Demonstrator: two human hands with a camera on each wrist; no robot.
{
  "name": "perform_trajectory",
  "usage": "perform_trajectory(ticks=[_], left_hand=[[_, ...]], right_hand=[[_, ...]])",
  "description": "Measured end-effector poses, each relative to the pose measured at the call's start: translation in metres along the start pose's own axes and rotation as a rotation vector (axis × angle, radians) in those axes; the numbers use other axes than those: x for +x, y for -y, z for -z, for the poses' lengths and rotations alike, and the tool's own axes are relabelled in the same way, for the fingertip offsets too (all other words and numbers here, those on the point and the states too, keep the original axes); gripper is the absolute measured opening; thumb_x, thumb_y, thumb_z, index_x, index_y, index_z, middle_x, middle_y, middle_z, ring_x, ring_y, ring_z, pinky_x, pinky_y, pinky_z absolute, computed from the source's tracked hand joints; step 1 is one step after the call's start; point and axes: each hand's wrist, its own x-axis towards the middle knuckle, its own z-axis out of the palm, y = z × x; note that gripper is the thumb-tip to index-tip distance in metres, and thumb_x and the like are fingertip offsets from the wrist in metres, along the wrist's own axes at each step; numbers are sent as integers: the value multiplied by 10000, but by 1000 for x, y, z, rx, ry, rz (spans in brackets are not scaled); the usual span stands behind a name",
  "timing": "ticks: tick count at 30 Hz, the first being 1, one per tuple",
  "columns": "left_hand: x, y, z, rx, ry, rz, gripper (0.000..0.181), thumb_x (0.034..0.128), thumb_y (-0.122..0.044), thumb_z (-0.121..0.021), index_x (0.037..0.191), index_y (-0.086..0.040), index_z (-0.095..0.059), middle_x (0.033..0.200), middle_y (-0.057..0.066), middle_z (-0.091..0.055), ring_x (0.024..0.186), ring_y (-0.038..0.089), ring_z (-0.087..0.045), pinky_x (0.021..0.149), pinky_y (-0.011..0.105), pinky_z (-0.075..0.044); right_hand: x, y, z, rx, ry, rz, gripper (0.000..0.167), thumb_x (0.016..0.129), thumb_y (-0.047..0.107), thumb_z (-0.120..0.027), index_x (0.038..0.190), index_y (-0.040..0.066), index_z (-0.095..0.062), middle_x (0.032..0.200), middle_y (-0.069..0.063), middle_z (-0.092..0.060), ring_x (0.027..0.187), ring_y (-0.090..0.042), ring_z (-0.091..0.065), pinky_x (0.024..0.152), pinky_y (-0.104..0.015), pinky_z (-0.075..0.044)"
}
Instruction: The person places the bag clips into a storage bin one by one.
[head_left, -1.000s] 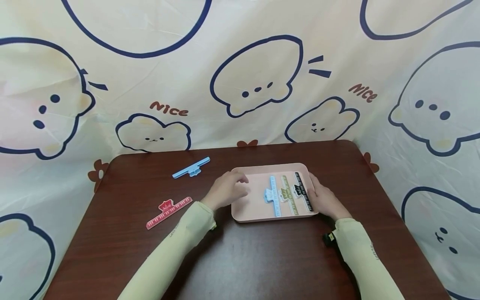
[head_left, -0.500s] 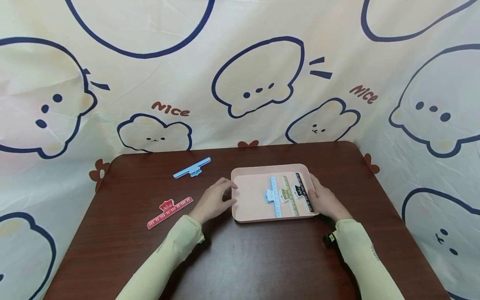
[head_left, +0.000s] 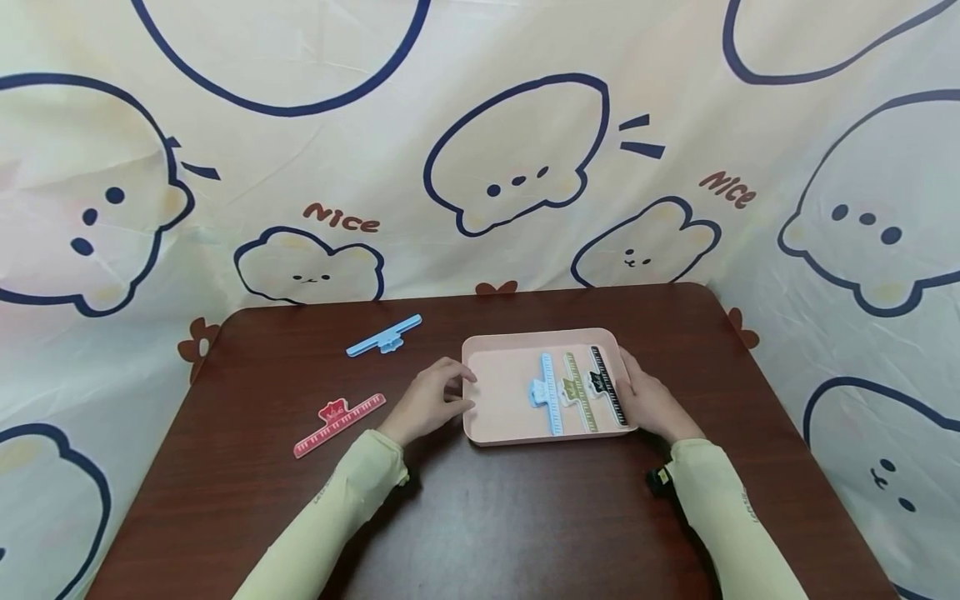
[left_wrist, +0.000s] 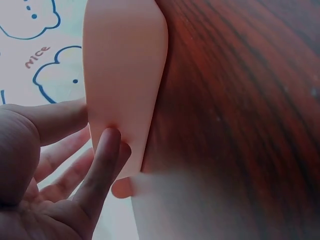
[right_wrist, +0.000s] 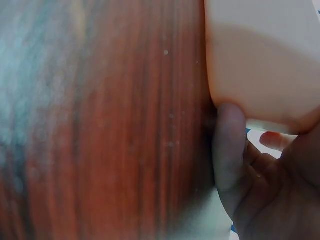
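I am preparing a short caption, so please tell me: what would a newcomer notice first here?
Probably the pale pink tray on the dark table, between the left hand and the right hand, with a blue clip, green clip and black clip side by side toward its right end. To its left, the red clip and another light-blue clip lie on the table. Behind stands a cartoon-printed backdrop.

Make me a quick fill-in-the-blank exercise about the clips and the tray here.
1. The tray holds ____ clips in all.
2. Of these, the clip closest to the right hand is ____.
3. A red clip and a ____ clip lie outside it on the table.
Missing words: three; black; blue.
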Motion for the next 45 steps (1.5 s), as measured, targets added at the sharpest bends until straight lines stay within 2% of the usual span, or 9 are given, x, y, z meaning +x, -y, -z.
perform_trajectory(ticks=[8, 11, 14, 19, 24, 29, 32, 38, 45], left_hand=[[-4, 3, 2, -7, 33, -45, 356, 908, -72, -796, 1241, -73, -669, 1277, 72, -612, 1116, 273, -673, 916, 391, -609], [-8, 6, 9, 3, 41, -65, 391, 916, -93, -794, 1283, -76, -661, 1301, 68, -615, 1141, 282, -676, 940, 422, -599], [-13, 12, 20, 47, 19, -70, 410, 920, -120, -796, 1305, -90, -660, 1303, 69, -630, 1153, 280, -679, 967, 461, -583], [-26, 26, 44, 157, -33, -25, 418, 907, -149, -812, 1298, -113, -666, 1270, 69, -663, 1143, 290, -663, 988, 518, -555], [-45, 45, 73, 249, -74, 38, 404, 925, -163, -791, 1301, -86, -665, 1292, 113, -669, 1175, 338, -640, 993, 569, -528], [-68, 64, 104, 336, -94, 148, 445, 926, -206, -783, 1327, -64, -648, 1338, 189, -646, 1224, 411, -608, 1009, 642, -486], [-81, 75, 116, 379, -86, 201, 490, 911, -220, -792, 1346, -56, -639, 1332, 217, -643, 1213, 434, -606, 1001, 667, -481], [-96, 94, 121, 399, -52, 256, 492, 883, -290, -820, 1295, -56, -687, 1280, 226, -669, 1163, 423, -614, 986, 661, -493], [-96, 99, 121, 365, -53, 287, 316, 855, -269, -857, 1094, -108, -728, 1116, 160, -694, 986, 314, -629, 896, 585, -544]], right_hand=[[-1, 0, -1, 2, 2, -8, 637, 1103, 251, -318, 1671, 126, -56, 1569, -338, -393, 1361, -499, -504, 1108, -664, -403], [0, 0, -1, 2, 5, -8, 640, 1103, 250, -318, 1670, 124, -49, 1572, -340, -388, 1370, -502, -494, 1113, -665, -398], [-1, 0, -1, 9, 8, -10, 642, 1106, 262, -319, 1672, 131, -46, 1578, -331, -386, 1362, -491, -503, 1112, -662, -400], [-1, 0, 1, 16, 13, -10, 646, 1107, 268, -323, 1673, 140, -40, 1574, -332, -391, 1344, -481, -518, 1108, -661, -402], [0, -2, 2, 4, 1, 5, 642, 1106, 268, -325, 1673, 143, -51, 1539, -353, -423, 1329, -507, -525, 1089, -670, -413], [0, -2, 1, 15, 8, 1, 646, 1105, 267, -324, 1675, 160, -39, 1558, -338, -410, 1340, -489, -521, 1094, -664, -411], [0, -2, 0, 12, 9, 0, 645, 1106, 264, -320, 1674, 156, -34, 1565, -334, -402, 1341, -485, -522, 1093, -663, -413], [1, -3, 1, 8, 2, 7, 644, 1105, 259, -326, 1673, 149, -43, 1567, -333, -401, 1352, -490, -512, 1101, -666, -406], [-1, 0, 0, 12, 3, 7, 644, 1105, 252, -324, 1673, 141, -43, 1550, -337, -422, 1303, -470, -553, 1080, -656, -427]])
